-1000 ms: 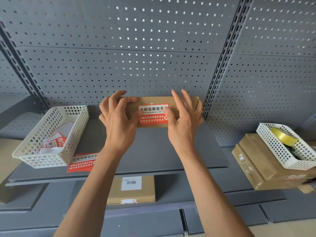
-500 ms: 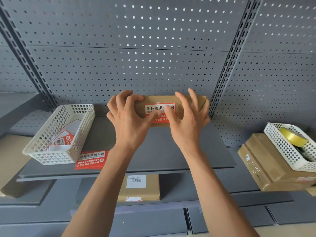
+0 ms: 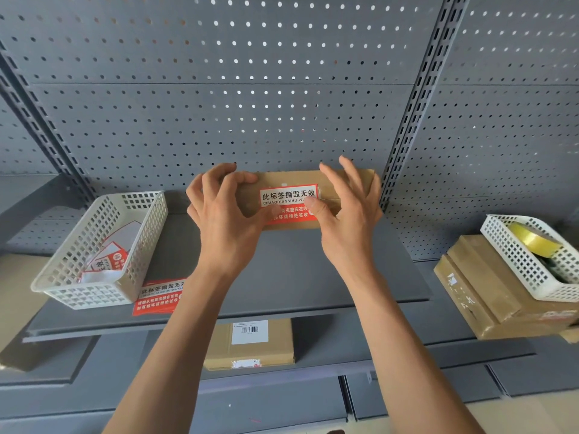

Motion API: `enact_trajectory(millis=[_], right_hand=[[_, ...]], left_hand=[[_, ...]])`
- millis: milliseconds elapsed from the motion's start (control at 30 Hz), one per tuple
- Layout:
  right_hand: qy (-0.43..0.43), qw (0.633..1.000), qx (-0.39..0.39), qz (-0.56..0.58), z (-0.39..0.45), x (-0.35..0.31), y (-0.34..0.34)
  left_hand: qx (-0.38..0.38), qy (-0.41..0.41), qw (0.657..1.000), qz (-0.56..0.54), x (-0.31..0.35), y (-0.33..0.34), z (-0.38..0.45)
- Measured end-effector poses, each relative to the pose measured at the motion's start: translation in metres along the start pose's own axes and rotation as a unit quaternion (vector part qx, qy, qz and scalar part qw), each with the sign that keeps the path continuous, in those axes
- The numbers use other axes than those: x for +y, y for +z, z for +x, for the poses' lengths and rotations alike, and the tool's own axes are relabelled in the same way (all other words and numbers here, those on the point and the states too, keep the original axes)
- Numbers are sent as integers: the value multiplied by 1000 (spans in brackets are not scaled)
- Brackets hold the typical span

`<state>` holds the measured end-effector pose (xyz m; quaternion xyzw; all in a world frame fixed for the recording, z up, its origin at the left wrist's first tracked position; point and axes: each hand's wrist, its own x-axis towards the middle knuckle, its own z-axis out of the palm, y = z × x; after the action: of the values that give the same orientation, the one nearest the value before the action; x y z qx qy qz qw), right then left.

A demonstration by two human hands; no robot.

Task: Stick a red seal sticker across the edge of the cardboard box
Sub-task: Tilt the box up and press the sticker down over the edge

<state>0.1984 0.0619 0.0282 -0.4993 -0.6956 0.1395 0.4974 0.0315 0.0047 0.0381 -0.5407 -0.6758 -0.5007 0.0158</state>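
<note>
Both thumbs press red sticker (image 3: 289,204) over cardboard box (image 3: 329,180) edge.

1. We have just one view, from a camera worn on the person's head.
2. We look forward and a bit down at a grey shelf (image 3: 282,277), with a holed back wall (image 3: 250,104) filling the 12 o'clock part.
3. We are close: both arms come in from 6 o'clock and reach to the middle.
4. The wide lens bends the uprights outward at 10 and 2 o'clock.
5. No second view shares this scene.
</note>
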Motion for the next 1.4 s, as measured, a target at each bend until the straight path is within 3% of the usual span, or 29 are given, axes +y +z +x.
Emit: enact_trajectory(millis=[333, 467, 667, 1400], right_hand=[[-16, 999, -28, 39, -2, 9, -10], [-21, 998, -53, -34, -3, 4, -8], [-46, 992, -19, -113, -6, 2, 4], [-63, 995, -69, -22, -1, 24, -11]], left_hand=[[-58, 50, 997, -2, -11, -13, 4], [-66, 83, 994, 31, -10, -9, 3], [-40, 91, 993, 68, -5, -2, 4], [-152, 84, 985, 13, -16, -22, 13]])
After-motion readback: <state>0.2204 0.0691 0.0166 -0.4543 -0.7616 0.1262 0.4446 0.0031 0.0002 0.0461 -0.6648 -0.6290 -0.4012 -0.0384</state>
